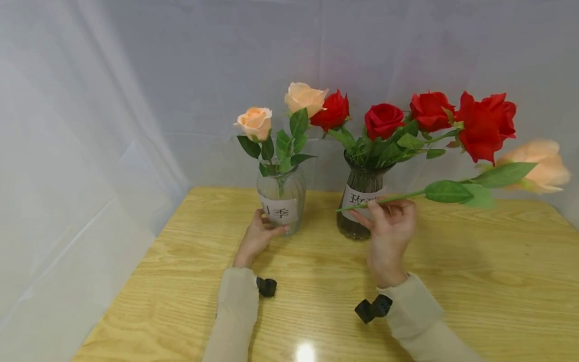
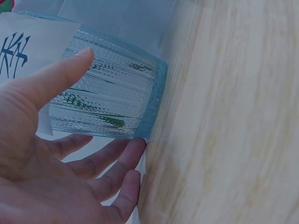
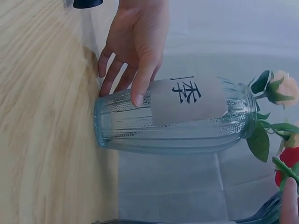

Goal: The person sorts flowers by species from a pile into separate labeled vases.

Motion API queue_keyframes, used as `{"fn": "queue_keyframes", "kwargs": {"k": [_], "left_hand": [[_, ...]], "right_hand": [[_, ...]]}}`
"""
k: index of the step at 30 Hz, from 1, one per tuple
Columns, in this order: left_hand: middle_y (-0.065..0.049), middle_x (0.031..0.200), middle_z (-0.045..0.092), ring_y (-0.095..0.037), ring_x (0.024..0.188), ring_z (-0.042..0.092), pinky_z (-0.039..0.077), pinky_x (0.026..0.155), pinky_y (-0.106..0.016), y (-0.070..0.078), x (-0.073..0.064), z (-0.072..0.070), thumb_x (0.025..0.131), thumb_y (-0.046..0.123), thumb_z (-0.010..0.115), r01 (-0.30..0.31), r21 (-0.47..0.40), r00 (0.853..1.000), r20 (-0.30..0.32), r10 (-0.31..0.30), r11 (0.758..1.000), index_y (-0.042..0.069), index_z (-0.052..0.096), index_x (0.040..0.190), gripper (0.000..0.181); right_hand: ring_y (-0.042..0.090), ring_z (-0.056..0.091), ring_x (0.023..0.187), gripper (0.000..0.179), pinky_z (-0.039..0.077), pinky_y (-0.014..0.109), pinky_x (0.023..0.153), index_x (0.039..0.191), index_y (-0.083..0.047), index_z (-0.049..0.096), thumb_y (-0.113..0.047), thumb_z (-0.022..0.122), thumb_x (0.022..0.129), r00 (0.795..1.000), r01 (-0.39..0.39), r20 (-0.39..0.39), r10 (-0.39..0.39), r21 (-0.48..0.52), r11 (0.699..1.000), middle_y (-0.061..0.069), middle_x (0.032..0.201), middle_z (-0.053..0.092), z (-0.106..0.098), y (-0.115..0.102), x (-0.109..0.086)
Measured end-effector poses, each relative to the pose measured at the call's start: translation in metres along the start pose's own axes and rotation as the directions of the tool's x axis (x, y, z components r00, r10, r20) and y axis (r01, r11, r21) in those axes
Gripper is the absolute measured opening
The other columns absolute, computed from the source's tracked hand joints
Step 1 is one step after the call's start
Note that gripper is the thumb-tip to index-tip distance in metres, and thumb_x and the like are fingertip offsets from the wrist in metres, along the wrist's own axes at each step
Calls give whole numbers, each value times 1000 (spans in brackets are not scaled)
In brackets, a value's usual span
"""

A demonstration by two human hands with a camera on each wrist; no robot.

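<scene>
My left hand holds the lower part of a clear ribbed glass vase, thumb across its front and fingers round the side. Two peach roses stand in that vase, which carries a white paper label with dark handwritten characters. With thumb and fingers, my right hand pinches the green stem of a third peach rose. The stem lies nearly level, its bloom out to the right and its cut end in front of a dark glass vase. In the right wrist view, only a right fingertip shows.
Several red roses fill the dark vase and lean out to the right. Both vases stand near the back of the wooden table. A pale cloth hangs behind. Small black devices sit at both wrists.
</scene>
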State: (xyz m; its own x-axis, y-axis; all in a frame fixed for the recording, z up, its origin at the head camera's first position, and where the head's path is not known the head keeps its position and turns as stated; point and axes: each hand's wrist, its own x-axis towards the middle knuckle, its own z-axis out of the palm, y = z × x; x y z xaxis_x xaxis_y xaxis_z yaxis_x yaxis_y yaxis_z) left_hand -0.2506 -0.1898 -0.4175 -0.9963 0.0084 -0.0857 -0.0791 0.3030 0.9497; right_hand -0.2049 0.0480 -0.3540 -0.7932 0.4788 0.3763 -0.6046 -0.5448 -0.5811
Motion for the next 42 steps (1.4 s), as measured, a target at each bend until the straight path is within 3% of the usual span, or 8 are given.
{"fn": "queue_keyframes", "kwargs": {"k": [5,11,23,31,37,42], "left_hand": [[-32,144,44,-44,127,51,46,101,-55,1,-1,0,92,16,75,2,4,1000,3,-2,1000,-5,22,154,84],[-32,144,43,-45,128,50,46,102,-55,2,-1,0,92,15,75,1,0,1000,1,-1,1000,-5,21,154,85],[-34,142,45,-46,126,51,46,100,-55,2,-1,-1,92,16,75,-11,25,1000,-1,11,1000,-7,25,152,82],[-34,142,44,-47,127,50,45,101,-57,3,-3,-1,92,15,75,-15,9,1000,2,15,1000,-7,24,152,81],[-33,142,45,-45,127,51,45,101,-56,2,-2,0,91,16,76,-4,27,1000,-11,4,1000,-5,25,152,82],[-33,143,45,-46,128,50,44,103,-57,1,-1,0,91,16,76,-2,18,1000,-12,2,1000,-5,25,152,82]], "right_hand": [[24,64,77,16,62,41,65,99,8,53,21,56,90,999,11,32,-10,-29,1000,15,89,58,9,4,-1],[20,63,79,19,62,39,70,99,1,53,18,55,93,999,-2,33,5,-111,994,13,92,57,20,10,-4],[21,65,80,20,61,40,74,102,-1,51,16,57,94,997,15,71,-6,-133,991,15,92,58,39,21,-3],[19,67,82,20,59,34,80,98,0,56,19,59,91,996,29,87,-18,-130,991,11,92,60,57,25,-3],[21,67,84,20,59,38,83,98,0,58,18,61,90,991,75,122,-58,-140,987,16,94,62,61,29,-5],[18,67,88,20,57,37,85,100,-1,55,16,61,91,973,179,187,-135,-242,954,13,98,62,59,31,-11]]}}
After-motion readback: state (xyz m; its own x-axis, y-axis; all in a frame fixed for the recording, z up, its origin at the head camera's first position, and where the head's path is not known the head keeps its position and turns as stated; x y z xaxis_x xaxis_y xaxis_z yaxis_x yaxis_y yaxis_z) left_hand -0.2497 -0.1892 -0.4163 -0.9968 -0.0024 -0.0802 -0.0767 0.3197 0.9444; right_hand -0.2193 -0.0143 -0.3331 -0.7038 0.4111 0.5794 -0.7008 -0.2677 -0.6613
